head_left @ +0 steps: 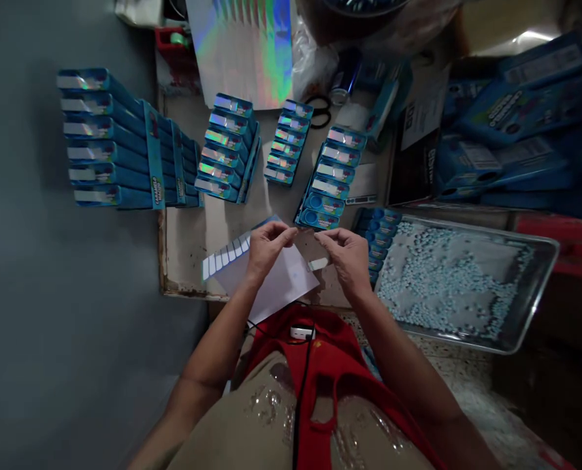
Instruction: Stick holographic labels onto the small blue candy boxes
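My left hand [270, 247] and my right hand [345, 256] are raised close together over the table's front edge, each with thumb and forefinger pinched. Anything between the fingertips is too small to make out. Just beyond them stands a row of small blue boxes [330, 171]. Silvery strips cover the ends of most, while the nearest two show bare round marks. Under my left hand lies a white sheet [283, 287] with a row of pale labels [226, 254] along one edge. A small pale strip [319, 264] lies beside my right hand.
More blue box rows stand behind [225, 147] and at left [114, 140]. A holographic sheet [244, 59], black scissors [320, 111] and a can [344, 77] lie at the back. At right are a clear tray [540, 281] of small pale-blue pieces and piled blue packages [511, 117].
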### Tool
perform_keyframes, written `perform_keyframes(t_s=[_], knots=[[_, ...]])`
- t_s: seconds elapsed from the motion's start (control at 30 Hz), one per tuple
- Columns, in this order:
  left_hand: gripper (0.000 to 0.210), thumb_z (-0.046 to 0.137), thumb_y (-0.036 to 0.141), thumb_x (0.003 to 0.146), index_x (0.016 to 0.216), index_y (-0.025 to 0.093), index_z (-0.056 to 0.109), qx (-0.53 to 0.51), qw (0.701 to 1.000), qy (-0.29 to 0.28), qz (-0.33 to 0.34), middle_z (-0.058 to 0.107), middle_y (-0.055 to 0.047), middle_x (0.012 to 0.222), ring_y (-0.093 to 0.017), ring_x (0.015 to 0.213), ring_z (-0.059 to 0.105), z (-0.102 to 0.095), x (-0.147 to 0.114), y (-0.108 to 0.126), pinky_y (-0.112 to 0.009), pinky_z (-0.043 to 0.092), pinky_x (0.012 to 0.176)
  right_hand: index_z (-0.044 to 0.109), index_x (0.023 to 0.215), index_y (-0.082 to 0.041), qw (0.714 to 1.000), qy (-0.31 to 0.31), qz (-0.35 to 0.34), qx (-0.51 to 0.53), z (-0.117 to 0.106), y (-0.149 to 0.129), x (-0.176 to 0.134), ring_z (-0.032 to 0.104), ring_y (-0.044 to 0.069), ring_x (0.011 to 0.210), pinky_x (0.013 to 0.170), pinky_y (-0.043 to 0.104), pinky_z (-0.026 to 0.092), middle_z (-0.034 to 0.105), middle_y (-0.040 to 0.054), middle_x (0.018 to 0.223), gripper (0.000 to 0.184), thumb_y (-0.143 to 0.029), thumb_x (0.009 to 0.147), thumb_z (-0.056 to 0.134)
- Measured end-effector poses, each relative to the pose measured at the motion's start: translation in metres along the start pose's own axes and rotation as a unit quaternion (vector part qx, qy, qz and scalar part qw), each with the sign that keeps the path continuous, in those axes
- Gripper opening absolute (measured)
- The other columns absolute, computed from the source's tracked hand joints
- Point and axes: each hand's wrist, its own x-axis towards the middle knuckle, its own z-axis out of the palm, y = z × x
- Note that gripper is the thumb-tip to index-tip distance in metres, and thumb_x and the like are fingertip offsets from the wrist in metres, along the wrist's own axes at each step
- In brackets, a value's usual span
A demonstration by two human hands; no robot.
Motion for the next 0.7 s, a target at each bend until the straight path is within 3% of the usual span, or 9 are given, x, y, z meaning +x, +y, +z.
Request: perform_keyframes(t_s=[0.2, 0.37, 0.57, 0.7], knots=[[0.026, 0.073, 0.039, 0.089, 0.078, 0.019, 0.062, 0.107, 0.991, -0.022, 0.071, 0.062, 0.002, 0.065, -0.011, 0.060, 0.059, 0.014, 0.030, 0.033, -0.024, 0.047, 0.064, 0.081, 0.084, -0.016, 0.995, 0.087, -0.047, -0.011, -0.002, -0.010, 0.029, 0.062, 0.017, 0.060, 0.052, 0.029, 0.047, 0.075, 0.0034, 0.074, 0.037, -0.052, 0.079, 0.075], [0.019, 0.066, 0.024, 0.093, 0.076, 0.020, 0.058, 0.238, 0.964, -0.037, 0.108, 0.062, 0.000, 0.070, -0.015, 0.072, 0.058, 0.017, 0.053, 0.056, -0.027, 0.044, 0.073, 0.082, 0.082, -0.019, 0.979, 0.136, -0.098, -0.121, 0.001, -0.011, 0.055, 0.064, 0.018, 0.065, 0.066, 0.031, 0.049, 0.074, 0.0019, 0.070, 0.027, -0.045, 0.083, 0.074], [0.019, 0.065, 0.021, 0.094, 0.077, 0.019, 0.057, 0.294, 0.948, -0.036, 0.120, 0.064, -0.002, 0.077, -0.016, 0.078, 0.059, 0.014, 0.067, 0.060, -0.028, 0.041, 0.075, 0.081, 0.079, -0.021, 0.964, 0.153, -0.096, -0.194, 0.010, -0.013, 0.061, 0.062, 0.019, 0.063, 0.067, 0.031, 0.045, 0.068, 0.0004, 0.062, 0.024, -0.043, 0.084, 0.072], [0.019, 0.065, 0.023, 0.094, 0.078, 0.019, 0.057, 0.297, 0.948, -0.036, 0.109, 0.063, -0.002, 0.076, -0.016, 0.076, 0.059, 0.014, 0.071, 0.055, -0.027, 0.042, 0.072, 0.076, 0.085, -0.020, 0.963, 0.131, -0.082, -0.219, 0.011, -0.007, 0.068, 0.065, 0.022, 0.070, 0.071, 0.033, 0.048, 0.071, 0.0026, 0.071, 0.029, -0.047, 0.088, 0.065]])
